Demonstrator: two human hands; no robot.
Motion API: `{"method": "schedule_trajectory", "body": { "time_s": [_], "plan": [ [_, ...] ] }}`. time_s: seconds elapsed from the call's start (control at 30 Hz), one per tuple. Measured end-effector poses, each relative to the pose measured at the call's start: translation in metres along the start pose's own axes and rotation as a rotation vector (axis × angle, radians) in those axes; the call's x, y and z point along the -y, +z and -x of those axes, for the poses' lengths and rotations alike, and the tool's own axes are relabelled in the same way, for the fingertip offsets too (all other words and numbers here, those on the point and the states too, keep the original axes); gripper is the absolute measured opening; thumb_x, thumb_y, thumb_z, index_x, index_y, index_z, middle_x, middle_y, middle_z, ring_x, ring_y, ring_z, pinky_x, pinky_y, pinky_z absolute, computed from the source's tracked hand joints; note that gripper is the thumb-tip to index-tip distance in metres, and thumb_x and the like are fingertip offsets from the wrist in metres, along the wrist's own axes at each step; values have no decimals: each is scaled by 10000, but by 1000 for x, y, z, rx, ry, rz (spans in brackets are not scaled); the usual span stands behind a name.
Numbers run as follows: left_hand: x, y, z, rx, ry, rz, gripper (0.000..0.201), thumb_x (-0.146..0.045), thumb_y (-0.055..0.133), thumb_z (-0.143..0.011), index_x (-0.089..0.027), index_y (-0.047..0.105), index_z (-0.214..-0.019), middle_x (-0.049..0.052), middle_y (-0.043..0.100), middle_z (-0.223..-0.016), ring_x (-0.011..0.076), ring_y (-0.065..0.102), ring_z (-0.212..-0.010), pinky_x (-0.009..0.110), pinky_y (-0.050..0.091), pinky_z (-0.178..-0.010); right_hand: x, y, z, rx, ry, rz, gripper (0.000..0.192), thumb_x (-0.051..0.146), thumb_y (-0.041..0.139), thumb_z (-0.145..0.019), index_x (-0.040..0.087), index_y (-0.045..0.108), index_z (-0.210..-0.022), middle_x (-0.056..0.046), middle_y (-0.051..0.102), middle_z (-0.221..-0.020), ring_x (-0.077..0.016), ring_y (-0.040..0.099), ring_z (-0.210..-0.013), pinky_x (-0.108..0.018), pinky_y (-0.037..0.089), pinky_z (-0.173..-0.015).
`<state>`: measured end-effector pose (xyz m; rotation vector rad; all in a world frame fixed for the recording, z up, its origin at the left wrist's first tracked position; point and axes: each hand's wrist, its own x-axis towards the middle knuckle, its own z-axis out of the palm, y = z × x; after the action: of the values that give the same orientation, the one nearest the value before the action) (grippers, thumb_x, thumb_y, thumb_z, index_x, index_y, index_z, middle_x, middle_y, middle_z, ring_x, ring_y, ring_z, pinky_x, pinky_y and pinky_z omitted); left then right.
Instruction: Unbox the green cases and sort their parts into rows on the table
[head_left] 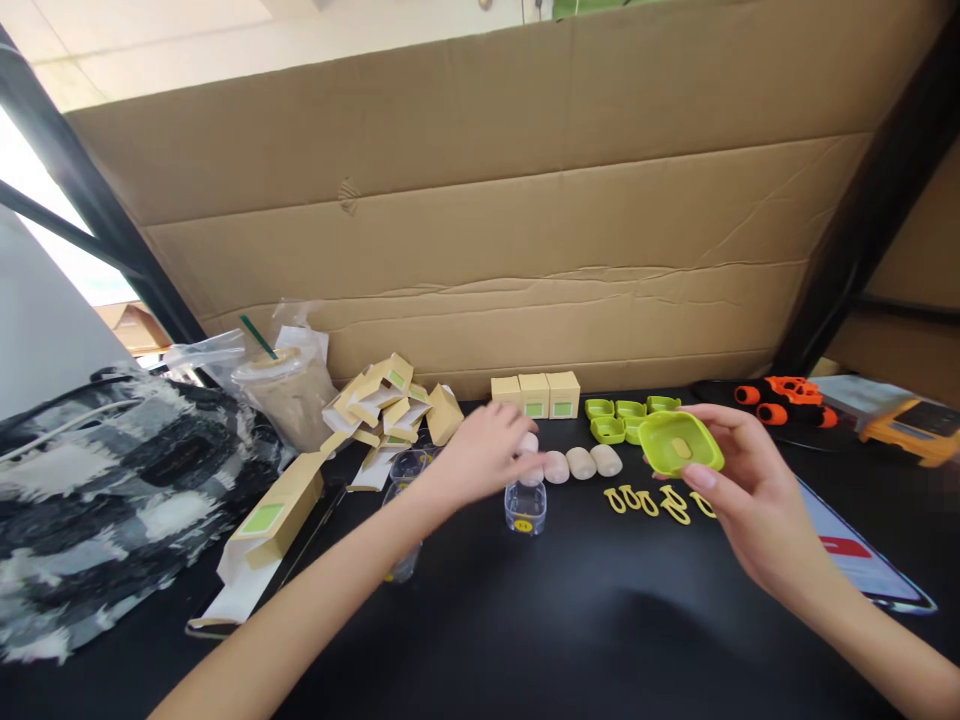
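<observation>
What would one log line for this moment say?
left hand: reaching onto beige sponges | right hand: holds green lid | clear case: on table, untouched | yellow clips: in row

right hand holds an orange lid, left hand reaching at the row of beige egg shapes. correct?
Not quite: the lid in the right hand is green, not orange, as the head view shows. The left hand does reach at the beige egg shapes.

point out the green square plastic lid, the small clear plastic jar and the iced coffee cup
green square plastic lid (679,443), head view, centre of underside
small clear plastic jar (525,508), head view, front wall
iced coffee cup (289,400), head view, side wall
</observation>
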<state>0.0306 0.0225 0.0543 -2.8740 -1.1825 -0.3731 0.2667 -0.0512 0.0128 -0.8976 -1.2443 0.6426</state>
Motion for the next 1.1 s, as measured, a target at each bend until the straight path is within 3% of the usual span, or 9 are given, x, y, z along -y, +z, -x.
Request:
{"method": "schedule_trajectory", "body": {
  "time_s": [0.07, 0.17, 0.23, 0.33, 0.57, 0.8, 0.97, 1.03, 1.1],
  "plan": [
    [-16, 6, 24, 3, 208, -104, 525, -618, 465, -817, -149, 603, -1010, 112, 600, -971, 267, 545, -920, 384, 432, -802, 0, 0, 1, -2, -5, -4, 386, 426, 738, -696, 324, 549, -1016, -37, 578, -956, -243, 603, -887, -370, 534, -712],
    [-30, 21, 54, -22, 287, -201, 444, -505, 522, -839, -123, 577, -1058, 104, 615, -944, 260, 554, -887, 379, 447, -795, 0, 0, 3, 9, -12, -6, 401, 437, 747, -683, 333, 556, -1020, -37, 585, -977, -241, 598, -914, -344, 537, -703],
    [-31, 28, 68, -32, 273, -254, 285, -215, 488, -876, -121, 529, -1141, 85, 621, -951, 235, 559, -888, 361, 447, -823, -1, 0, 4, 18, -11, 9, 404, 438, 747, -682, 339, 557, -1026, -34, 586, -977, -232, 598, -907, -316, 534, -678],
    [-27, 28, 82, -36, 243, -327, 417, 17, 406, -761, -108, 522, -1142, 77, 630, -920, 219, 567, -853, 355, 452, -848, -2, 0, 5, 31, -21, 40, 401, 434, 740, -690, 343, 556, -1035, -30, 587, -978, -221, 600, -891, -297, 528, -667],
    [-1, 15, 102, -116, 152, -501, 376, 22, 397, -755, -140, 592, -1033, 55, 660, -817, 221, 605, -826, 407, 399, -961, -3, 2, 6, 48, -74, 104, 387, 420, 726, -708, 330, 548, -1040, -49, 603, -1024, -244, 610, -926, -331, 530, -697],
    [16, 13, 100, -88, 72, -492, 275, -69, 408, -832, -154, 625, -978, 56, 670, -811, 215, 630, -792, 428, 391, -974, -3, 3, 7, 113, -113, 135, 378, 414, 699, -745, 333, 530, -1073, -51, 594, -1050, -245, 605, -969, -338, 536, -736],
    [6, 9, 106, -170, 19, -263, 394, -198, 537, -828, -136, 507, -1216, 128, 634, -1092, 280, 583, -1008, 475, 402, -961, -2, 5, 8, 163, -99, 145, 363, 384, 683, -766, 320, 511, -1080, -60, 591, -1038, -239, 626, -942, -344, 543, -746],
    [-9, 11, 106, -209, -33, 36, 561, -308, 590, -818, -170, 383, -1321, 130, 582, -1178, 273, 546, -1064, 447, 430, -938, -5, 7, 11, 240, -87, 145, 370, 348, 675, -777, 318, 497, -1100, -55, 590, -1060, -224, 631, -941, -329, 544, -756],
    [-29, 16, 101, -188, -115, 454, 452, -343, 533, -860, -207, 401, -1271, 83, 605, -1063, 201, 576, -954, 360, 477, -863, -8, 12, 15, 347, -73, 164, 403, 315, 671, -782, 314, 478, -1136, -57, 584, -1124, -222, 622, -988, -330, 537, -794]
  ]
}}
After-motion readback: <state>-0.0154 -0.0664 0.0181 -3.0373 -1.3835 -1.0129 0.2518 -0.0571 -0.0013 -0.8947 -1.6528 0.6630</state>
